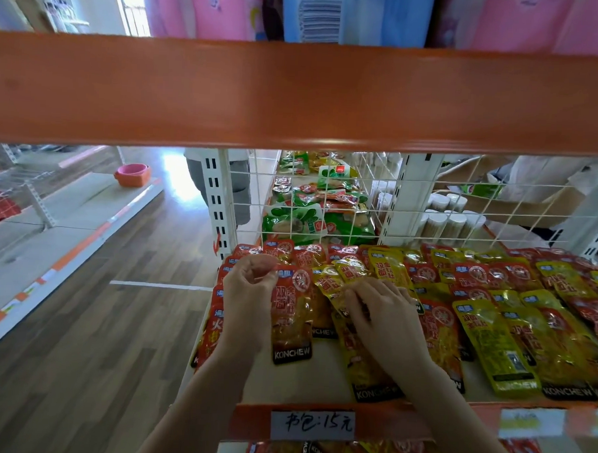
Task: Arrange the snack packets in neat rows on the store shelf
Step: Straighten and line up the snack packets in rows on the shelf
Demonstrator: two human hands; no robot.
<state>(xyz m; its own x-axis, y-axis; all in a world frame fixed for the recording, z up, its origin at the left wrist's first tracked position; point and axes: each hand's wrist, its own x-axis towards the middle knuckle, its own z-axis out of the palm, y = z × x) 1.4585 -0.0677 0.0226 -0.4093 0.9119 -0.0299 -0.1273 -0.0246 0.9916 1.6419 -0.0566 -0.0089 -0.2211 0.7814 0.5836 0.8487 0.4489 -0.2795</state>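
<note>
Nearest the shelf edge, the right hand [381, 313] is pressing curled fingers on a yellow packet [360, 359], the left hand [250, 289] is pinching a red packet [292, 315]; both should square bottom edges against the farther rows [477, 271].

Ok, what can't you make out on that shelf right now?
- Head view: packets under the left hand and right hand are covered by them.
- The orange beam blocks everything behind it.
- The right hand's fingertips on the yellow packet are blurred; the grip is unclear.
- Shelf right end: cut off.
</note>
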